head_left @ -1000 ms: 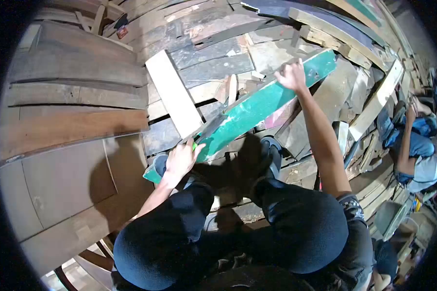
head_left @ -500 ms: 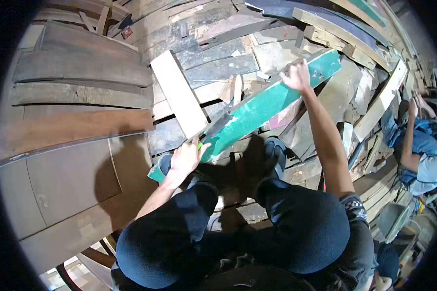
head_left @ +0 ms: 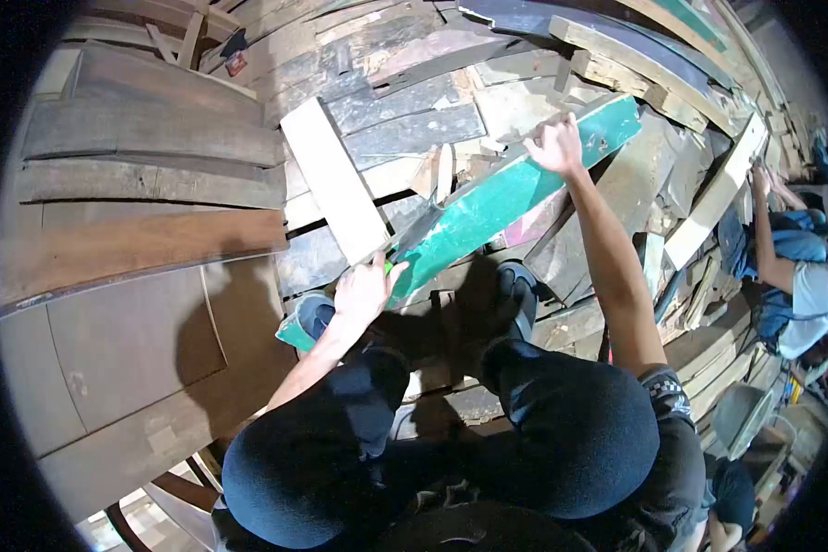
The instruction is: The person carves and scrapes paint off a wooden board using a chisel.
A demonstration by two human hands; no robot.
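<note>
A long green-painted plank [head_left: 488, 208] lies at a slant in front of my knees, its upper right end higher in view. My right hand [head_left: 557, 147] is closed over its upper edge near the far end. My left hand [head_left: 363, 290] is closed on a green-handled tool [head_left: 389, 268] near the plank's lower left part. The tool's dark, narrow blade [head_left: 420, 226] lies along the upper edge of the plank, partly blurred. A pale board [head_left: 334, 179] lies just left of the blade. My left foot [head_left: 316, 315] is by the plank's lower end.
Old boards [head_left: 405, 133] cover the ground ahead. Wide brown panels [head_left: 129, 340] stand at the left. Stacked battens [head_left: 649, 78] lie at the upper right. Another person [head_left: 791, 267] is at the right, near a pale plank [head_left: 718, 198] and a grey container [head_left: 741, 414].
My left hand has moved slightly up and right along the plank with the tool, whose blade reaches further up the edge. My right hand keeps its grip. The other person's arms have shifted.
</note>
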